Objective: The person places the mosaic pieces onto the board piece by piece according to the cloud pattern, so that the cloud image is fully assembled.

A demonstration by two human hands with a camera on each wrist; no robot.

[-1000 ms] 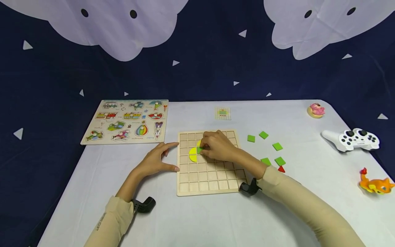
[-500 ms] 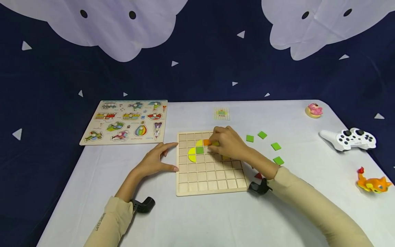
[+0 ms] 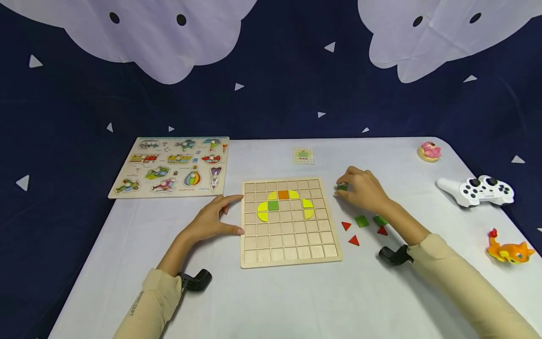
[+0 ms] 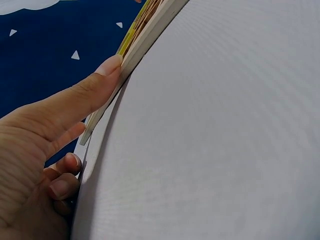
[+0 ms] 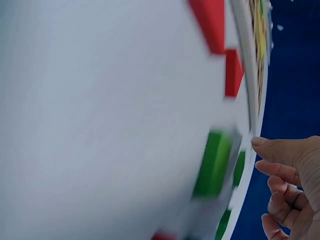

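My left hand point(image 3: 208, 221) spreads its thumb and index finger against the left edge of a wooden grid board point(image 3: 277, 256); the left wrist view shows the thumb point(image 4: 85, 97) on the board's rim. On the board sit yellow curved pieces point(image 3: 263, 212), an orange square point(image 3: 282, 195) and a green square point(image 3: 273, 205). Right of the board my right hand point(image 3: 365, 190) is over a green square tile point(image 3: 342, 187), thumb and index finger on either side of it. In the right wrist view those fingertips are apart, with no tile visibly pinched. The hand hides part of the table.
More green squares point(image 3: 362, 221) and red triangles point(image 3: 354, 240) lie right of the board. A small pattern card point(image 3: 303, 156) is behind it. A vehicle puzzle board point(image 3: 169, 169) lies back left. A white game controller point(image 3: 478, 190), pink toy point(image 3: 429, 151) and orange toy point(image 3: 511, 253) stand right.
My right hand has left the board and moved right to the loose green tiles. The green square it held a second ago now sits in the grid. My left hand stays at the board's edge.
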